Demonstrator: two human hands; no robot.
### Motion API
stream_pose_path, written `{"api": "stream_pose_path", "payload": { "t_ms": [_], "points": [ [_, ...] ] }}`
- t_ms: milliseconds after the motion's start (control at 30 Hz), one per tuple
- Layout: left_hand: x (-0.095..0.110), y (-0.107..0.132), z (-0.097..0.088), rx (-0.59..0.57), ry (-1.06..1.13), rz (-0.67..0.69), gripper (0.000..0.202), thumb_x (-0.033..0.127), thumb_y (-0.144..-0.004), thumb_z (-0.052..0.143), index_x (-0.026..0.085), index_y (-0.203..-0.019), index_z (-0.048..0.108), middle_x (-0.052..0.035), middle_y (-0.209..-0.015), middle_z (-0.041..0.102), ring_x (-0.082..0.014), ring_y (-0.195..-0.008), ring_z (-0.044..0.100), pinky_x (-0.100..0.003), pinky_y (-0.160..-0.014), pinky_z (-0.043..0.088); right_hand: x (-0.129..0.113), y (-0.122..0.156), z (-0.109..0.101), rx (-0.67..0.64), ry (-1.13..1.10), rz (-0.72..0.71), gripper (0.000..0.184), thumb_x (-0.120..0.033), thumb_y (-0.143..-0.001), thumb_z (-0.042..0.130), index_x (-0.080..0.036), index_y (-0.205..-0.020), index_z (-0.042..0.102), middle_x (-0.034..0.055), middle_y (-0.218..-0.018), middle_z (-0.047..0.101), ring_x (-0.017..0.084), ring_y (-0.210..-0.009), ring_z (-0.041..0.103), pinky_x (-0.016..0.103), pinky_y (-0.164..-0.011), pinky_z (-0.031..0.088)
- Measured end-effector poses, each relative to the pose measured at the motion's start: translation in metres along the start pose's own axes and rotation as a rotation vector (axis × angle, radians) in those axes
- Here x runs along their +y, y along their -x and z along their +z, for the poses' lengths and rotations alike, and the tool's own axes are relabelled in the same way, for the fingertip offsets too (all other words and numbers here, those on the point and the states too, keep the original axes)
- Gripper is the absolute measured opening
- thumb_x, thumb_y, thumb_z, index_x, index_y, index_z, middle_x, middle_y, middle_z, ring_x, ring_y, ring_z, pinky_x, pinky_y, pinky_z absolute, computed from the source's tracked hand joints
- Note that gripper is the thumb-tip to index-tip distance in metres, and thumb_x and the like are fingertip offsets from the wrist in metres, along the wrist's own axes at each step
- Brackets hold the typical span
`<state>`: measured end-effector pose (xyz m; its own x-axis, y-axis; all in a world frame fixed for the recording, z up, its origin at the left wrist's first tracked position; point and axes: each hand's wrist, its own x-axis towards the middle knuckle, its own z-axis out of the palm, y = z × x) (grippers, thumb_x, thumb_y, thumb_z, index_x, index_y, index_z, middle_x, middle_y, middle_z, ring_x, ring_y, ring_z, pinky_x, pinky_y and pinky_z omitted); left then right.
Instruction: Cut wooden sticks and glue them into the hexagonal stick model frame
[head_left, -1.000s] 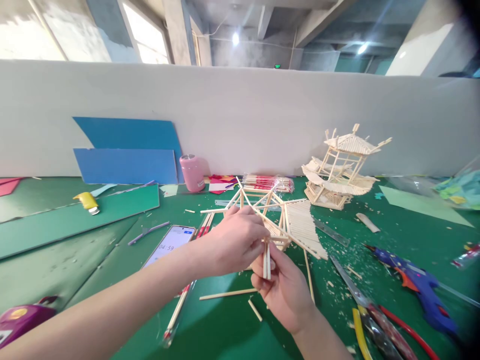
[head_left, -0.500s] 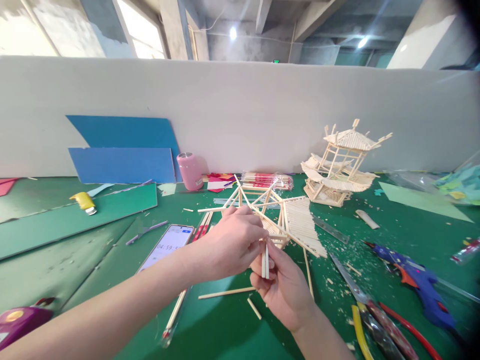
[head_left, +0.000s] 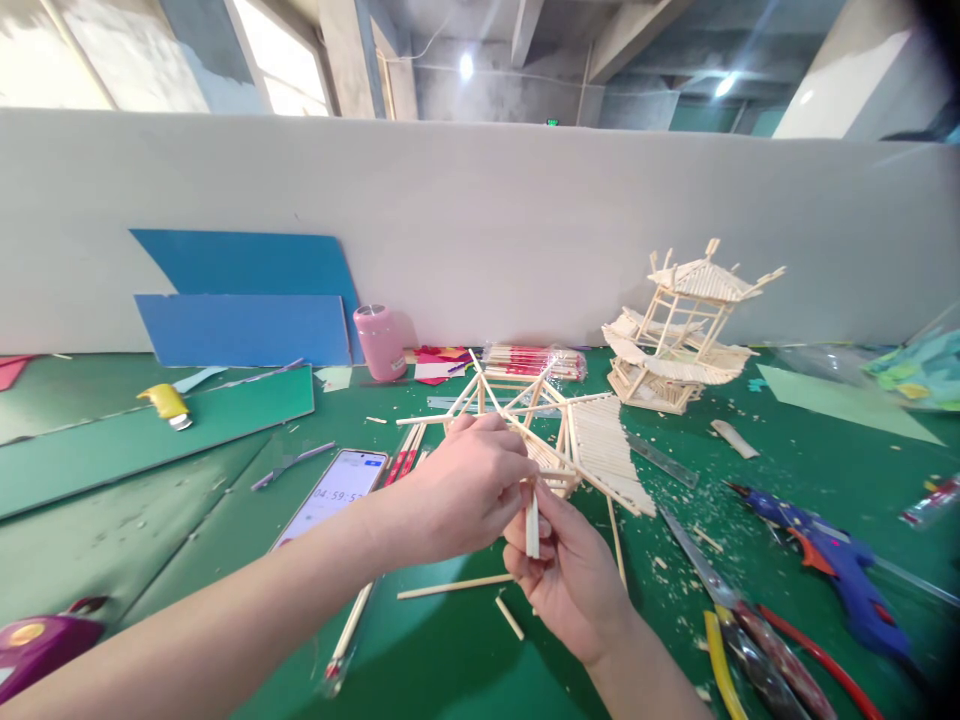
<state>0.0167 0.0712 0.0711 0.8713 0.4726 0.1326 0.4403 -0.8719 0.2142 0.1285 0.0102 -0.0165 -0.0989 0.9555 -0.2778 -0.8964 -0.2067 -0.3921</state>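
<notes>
My right hand (head_left: 574, 575) is closed around a pair of short, pale wooden sticks (head_left: 532, 528), held nearly upright with their lower ends showing. My left hand (head_left: 469, 490) reaches across from the left, its fingers pinched at the upper end of those sticks; the fingertips are partly hidden. Just behind both hands stands an open wooden stick frame (head_left: 525, 405). One roof panel of sticks laid side by side (head_left: 607, 450) slopes down on its right. A long loose stick (head_left: 454, 587) and a short one (head_left: 509, 618) lie on the green table below.
A finished-looking stick pavilion (head_left: 686, 330) stands at the back right. Scissors (head_left: 701, 560), pliers (head_left: 780, 660) and a blue glue gun (head_left: 832, 560) lie on the right. To the left are a phone (head_left: 334, 490), a yellow cutter (head_left: 169, 404) and a pink bottle (head_left: 379, 343).
The sticks in my right hand have turned slightly and sit closer together. Both hands have otherwise barely moved.
</notes>
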Motion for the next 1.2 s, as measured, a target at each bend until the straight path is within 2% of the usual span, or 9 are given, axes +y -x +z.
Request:
{"api": "stream_pose_path", "payload": {
  "t_ms": [300,567,900,1200],
  "points": [
    [-0.0019,-0.0002,0.0015,0.007,0.004,0.008,0.029,0.01,-0.077,0.042,0.021,-0.09,0.066,-0.0047,-0.079,0.062,-0.0219,-0.078,0.048,-0.036,-0.064,0.031,0.0003,-0.002,0.0013,-0.004,-0.014,0.009,0.021,-0.027,-0.068,0.072,-0.014,-0.06,0.058,-0.0083,-0.048,0.031,0.004,-0.044,0.019,0.015,-0.039,0.024],
    [0.0004,0.0013,0.0013,0.083,0.029,0.041,0.028,0.009,-0.08,0.041,0.022,-0.09,0.065,-0.0042,-0.079,0.063,-0.0208,-0.078,0.049,-0.035,-0.069,0.034,0.0007,-0.0011,0.0011,0.014,-0.011,0.009,0.02,-0.027,-0.066,0.073,-0.013,-0.062,0.061,-0.0083,-0.048,0.032,0.003,-0.043,0.02,0.014,-0.039,0.026],
    [0.0022,0.0015,0.0004,0.081,0.046,0.028,0.027,0.009,-0.08,0.042,0.021,-0.087,0.064,-0.0044,-0.078,0.063,-0.0214,-0.08,0.05,-0.036,-0.07,0.035,-0.0002,-0.0006,0.0072,0.032,-0.033,0.001,0.032,-0.034,-0.051,0.082,-0.013,-0.058,0.059,-0.009,-0.045,0.035,0.002,-0.042,0.02,0.014,-0.038,0.024],
    [0.0008,0.0016,0.0022,0.086,0.04,0.032,0.025,0.008,-0.078,0.041,0.02,-0.081,0.063,-0.0042,-0.074,0.062,-0.0209,-0.076,0.051,-0.035,-0.066,0.036,0.0002,-0.0001,0.0027,0.028,-0.067,0.037,0.022,-0.025,-0.065,0.074,-0.013,-0.057,0.057,-0.0085,-0.046,0.034,0.003,-0.042,0.023,0.014,-0.038,0.027]
  ]
}}
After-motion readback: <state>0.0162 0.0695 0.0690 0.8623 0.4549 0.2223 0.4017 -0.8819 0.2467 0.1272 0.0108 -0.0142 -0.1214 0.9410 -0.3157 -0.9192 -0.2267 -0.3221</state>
